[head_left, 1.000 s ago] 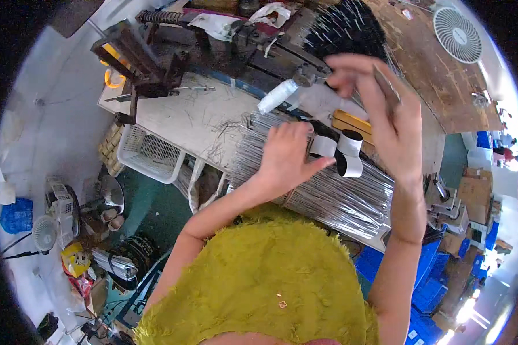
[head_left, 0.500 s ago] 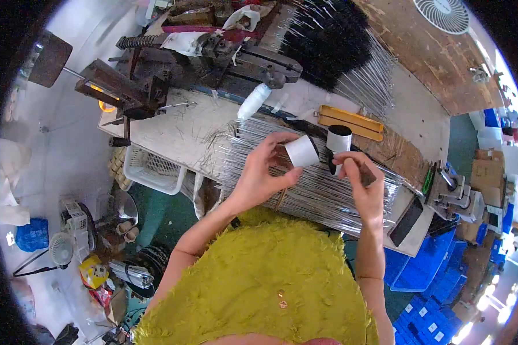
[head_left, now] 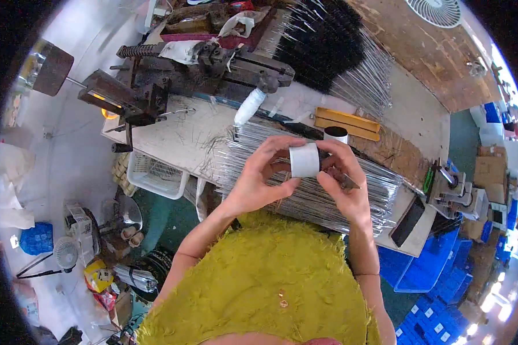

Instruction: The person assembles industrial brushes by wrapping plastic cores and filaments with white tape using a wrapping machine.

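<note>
A short white cylinder (head_left: 304,160) with a dark right end lies sideways between my hands, above a spread of thin silvery metal rods (head_left: 282,198). My left hand (head_left: 263,172) grips its left end, thumb below and fingers over the top. From the other side, my right hand (head_left: 349,187) closes around the dark end with thumb and fingers. Something dark shows by its curled fingers, too small to name. Just behind my right hand stands a second white cylinder (head_left: 336,134) with a dark round top, its lower part hidden.
A yellow tray (head_left: 347,124) lies behind the rods. Farther back is a mass of black-bristled wires (head_left: 319,43). A dark metal machine (head_left: 230,60) with a white thread spool (head_left: 250,107) stands left. At right are a small metal device (head_left: 452,190) and blue bins (head_left: 423,267).
My right hand has left the standing cylinder and come left onto the held one. The held cylinder has turned more level.
</note>
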`<state>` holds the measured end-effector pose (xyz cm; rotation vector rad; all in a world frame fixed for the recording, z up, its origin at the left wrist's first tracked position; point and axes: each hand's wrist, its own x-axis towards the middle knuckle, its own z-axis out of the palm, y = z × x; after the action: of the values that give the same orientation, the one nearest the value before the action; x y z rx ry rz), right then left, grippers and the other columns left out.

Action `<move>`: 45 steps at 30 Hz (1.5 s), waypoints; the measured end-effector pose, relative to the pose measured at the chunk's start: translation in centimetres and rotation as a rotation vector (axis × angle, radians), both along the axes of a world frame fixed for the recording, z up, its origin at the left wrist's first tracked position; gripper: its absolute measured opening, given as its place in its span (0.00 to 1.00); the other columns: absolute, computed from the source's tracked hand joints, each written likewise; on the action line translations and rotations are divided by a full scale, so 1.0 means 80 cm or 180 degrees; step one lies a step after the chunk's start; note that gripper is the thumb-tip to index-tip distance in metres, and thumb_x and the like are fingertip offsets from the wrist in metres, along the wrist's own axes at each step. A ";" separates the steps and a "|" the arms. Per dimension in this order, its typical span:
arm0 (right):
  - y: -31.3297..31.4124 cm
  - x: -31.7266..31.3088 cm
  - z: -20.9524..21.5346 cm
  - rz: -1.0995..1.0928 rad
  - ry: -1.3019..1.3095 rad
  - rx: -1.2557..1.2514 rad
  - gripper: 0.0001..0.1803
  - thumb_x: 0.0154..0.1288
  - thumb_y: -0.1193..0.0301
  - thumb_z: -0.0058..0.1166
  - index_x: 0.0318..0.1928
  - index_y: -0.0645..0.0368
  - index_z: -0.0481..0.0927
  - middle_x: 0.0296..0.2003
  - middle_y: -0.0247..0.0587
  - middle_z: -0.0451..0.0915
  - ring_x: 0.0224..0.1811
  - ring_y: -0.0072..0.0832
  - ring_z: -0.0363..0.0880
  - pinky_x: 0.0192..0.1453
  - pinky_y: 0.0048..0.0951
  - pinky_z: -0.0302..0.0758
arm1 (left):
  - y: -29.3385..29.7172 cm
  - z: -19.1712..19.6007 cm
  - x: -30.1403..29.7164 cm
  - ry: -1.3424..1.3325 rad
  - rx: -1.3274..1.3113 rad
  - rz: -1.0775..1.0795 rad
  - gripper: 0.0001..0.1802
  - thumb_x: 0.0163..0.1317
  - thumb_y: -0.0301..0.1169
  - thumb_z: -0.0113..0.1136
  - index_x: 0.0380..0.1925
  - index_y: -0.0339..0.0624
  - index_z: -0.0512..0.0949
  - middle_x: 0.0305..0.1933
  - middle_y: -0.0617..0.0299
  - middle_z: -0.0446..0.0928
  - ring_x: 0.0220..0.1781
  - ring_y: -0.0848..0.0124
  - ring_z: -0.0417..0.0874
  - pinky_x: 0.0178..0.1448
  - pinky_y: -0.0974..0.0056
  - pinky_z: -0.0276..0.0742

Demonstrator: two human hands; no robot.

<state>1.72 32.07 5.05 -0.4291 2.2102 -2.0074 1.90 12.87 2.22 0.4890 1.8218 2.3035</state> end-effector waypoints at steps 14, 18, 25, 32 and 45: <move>-0.017 0.007 -0.010 -0.0234 -0.0100 -0.0392 0.17 0.55 0.82 0.54 0.47 0.63 0.68 0.49 0.39 0.72 0.36 0.17 0.72 0.39 0.17 0.71 | 0.005 -0.013 0.005 -0.1561 0.1026 -0.0297 0.35 0.49 0.17 0.63 0.58 0.36 0.60 0.54 0.59 0.69 0.57 0.71 0.70 0.61 0.65 0.67; -0.016 0.012 -0.017 -0.0140 -0.0108 0.0054 0.15 0.56 0.83 0.53 0.45 0.63 0.69 0.47 0.38 0.72 0.35 0.16 0.72 0.37 0.16 0.70 | 0.011 -0.003 0.007 -0.0806 0.0856 0.0401 0.33 0.47 0.19 0.64 0.55 0.35 0.64 0.53 0.60 0.69 0.55 0.71 0.71 0.59 0.65 0.67; -0.014 0.011 -0.006 -0.0431 0.0153 0.0231 0.14 0.56 0.82 0.55 0.44 0.62 0.73 0.43 0.36 0.74 0.32 0.15 0.71 0.31 0.15 0.66 | 0.006 0.000 0.006 0.0405 -0.0649 0.0994 0.33 0.42 0.21 0.68 0.53 0.37 0.68 0.51 0.57 0.69 0.53 0.66 0.72 0.56 0.65 0.69; -0.019 0.012 -0.003 -0.0386 0.0376 0.0319 0.13 0.53 0.82 0.57 0.41 0.62 0.75 0.38 0.36 0.75 0.30 0.18 0.71 0.30 0.18 0.65 | 0.011 0.005 0.015 0.0724 -0.1197 0.1418 0.32 0.38 0.22 0.69 0.49 0.40 0.70 0.48 0.54 0.71 0.51 0.58 0.73 0.54 0.60 0.69; -0.021 0.011 0.017 -0.0557 0.1120 0.1190 0.13 0.50 0.83 0.59 0.39 0.62 0.76 0.34 0.43 0.77 0.32 0.32 0.77 0.35 0.26 0.73 | 0.004 0.002 0.011 0.2217 -0.1819 0.1508 0.38 0.28 0.15 0.63 0.48 0.45 0.72 0.51 0.55 0.69 0.50 0.54 0.69 0.51 0.55 0.69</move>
<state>2.59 30.35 6.44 -0.5950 2.8520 -1.6289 2.77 13.22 2.41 0.9103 3.0734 1.7902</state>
